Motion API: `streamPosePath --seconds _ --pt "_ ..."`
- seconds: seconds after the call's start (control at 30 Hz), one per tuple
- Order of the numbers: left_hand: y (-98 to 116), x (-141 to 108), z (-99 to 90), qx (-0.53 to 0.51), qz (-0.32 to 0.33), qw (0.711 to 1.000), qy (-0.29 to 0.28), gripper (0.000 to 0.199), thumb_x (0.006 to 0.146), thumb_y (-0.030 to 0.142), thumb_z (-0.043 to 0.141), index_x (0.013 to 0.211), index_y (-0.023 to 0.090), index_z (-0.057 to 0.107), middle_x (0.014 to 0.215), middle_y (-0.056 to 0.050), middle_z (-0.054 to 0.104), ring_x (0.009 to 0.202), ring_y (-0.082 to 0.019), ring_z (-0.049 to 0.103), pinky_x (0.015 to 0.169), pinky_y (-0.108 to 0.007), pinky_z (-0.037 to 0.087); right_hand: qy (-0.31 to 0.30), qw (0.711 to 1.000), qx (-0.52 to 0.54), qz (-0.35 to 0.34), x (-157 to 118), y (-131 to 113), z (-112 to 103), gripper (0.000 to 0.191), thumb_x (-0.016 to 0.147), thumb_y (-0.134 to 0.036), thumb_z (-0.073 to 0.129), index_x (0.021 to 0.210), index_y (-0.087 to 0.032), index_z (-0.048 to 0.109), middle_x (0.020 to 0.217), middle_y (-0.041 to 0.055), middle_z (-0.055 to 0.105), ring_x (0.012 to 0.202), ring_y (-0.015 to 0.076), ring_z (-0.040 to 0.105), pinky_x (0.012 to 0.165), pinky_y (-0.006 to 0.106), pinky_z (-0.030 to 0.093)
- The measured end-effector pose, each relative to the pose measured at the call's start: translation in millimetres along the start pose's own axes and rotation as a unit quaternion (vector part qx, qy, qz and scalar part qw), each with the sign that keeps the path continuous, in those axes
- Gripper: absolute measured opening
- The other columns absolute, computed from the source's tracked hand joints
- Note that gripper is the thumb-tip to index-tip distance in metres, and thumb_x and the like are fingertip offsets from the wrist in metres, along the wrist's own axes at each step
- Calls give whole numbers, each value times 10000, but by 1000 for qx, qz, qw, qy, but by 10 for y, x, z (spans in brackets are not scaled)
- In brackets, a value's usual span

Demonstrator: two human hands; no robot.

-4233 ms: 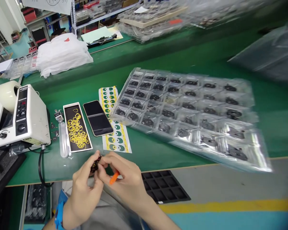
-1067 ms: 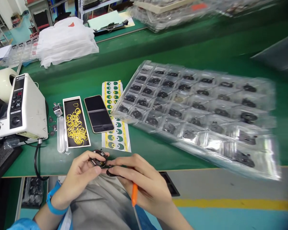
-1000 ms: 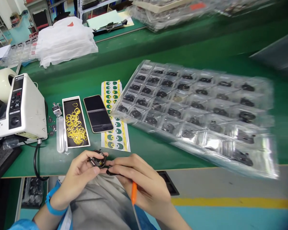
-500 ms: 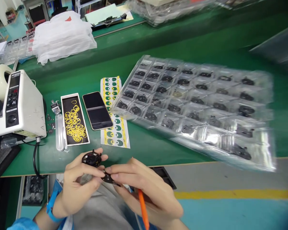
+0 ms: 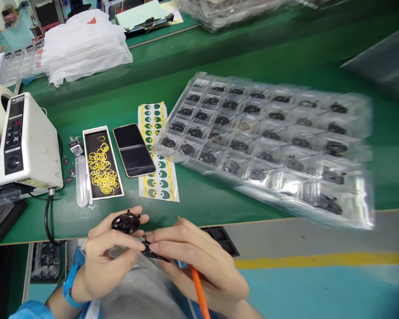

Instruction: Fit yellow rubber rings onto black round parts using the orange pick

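Along the near edge of the desk [image 5: 213,201], left hand [image 5: 108,254] held round black device [image 5: 125,223] and, with right hand [image 5: 202,263], pinched flat black part [image 5: 149,251]; step looked like positioning; next move probably needed steady grip.

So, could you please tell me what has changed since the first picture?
The left hand now carries the round black part on its fingers and pinches a flat black part with the right hand, whose orange tool now slants down rightward. Phone and ring box stayed put.
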State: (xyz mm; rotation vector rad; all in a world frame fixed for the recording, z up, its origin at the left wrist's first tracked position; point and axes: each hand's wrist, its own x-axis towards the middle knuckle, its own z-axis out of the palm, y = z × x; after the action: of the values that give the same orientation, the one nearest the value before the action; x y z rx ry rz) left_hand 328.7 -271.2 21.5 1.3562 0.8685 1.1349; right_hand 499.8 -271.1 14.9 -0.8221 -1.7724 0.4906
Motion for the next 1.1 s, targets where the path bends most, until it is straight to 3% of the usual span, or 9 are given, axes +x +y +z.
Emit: streamPosePath --seconds 0.1,0.27,0.37,0.6,0.83,1.1 --pt "-24 -16 11 -35 -14 999 12 281 833 28 662 949 273 738 1271 -39 670 1095 -233 690 876 -302 604 16 999 24 27 6 -16 7 289 794 6 541 980 -204 609 797 53 697 652 165 658 529 270 480" --pt "-55 -9 -5 -162 -107 981 -3 375 935 175 587 1267 351 581 1357 -53 620 1186 -237 637 953 -359 568 44 985 67 151 45 -53 -19 230 874 -43 553 959 -229 658 808 57 675 710 189 650 583 288 528" --pt "-57 13 -25 -182 -145 972 -15 358 965 245 545 1305 353 552 1375 -55 609 1250 -232 588 951 -333 564 46 975 67 207 72 -55 -11 149 890 -118 597 909 -225 699 815 64 660 741 195 649 627 296 550" --pt "-84 -20 -65 -79 -152 985 -21 417 950 274 550 1367 279 540 1348 -84 625 1234 -256 589 1027 -371 511 35 946 137 293 163 5 35 121 810 -184 711 696 -220 692 761 33 604 729 160 623 634 237 541" --pt "-90 -54 -109 23 -167 985 -32 466 942 260 524 1408 247 515 1118 -84 728 1055 -257 677 925 -362 573 8 915 197 353 250 61 49 130 768 -222 715 639 -216 701 745 20 582 709 136 596 658 226 522" --pt "-85 -34 -101 28 -144 988 -48 497 935 140 479 1412 278 504 1315 -51 642 1031 -195 680 976 -329 548 -10 922 147 357 291 42 42 165 784 -239 680 622 -216 698 710 12 552 654 135 536 628 258 484"
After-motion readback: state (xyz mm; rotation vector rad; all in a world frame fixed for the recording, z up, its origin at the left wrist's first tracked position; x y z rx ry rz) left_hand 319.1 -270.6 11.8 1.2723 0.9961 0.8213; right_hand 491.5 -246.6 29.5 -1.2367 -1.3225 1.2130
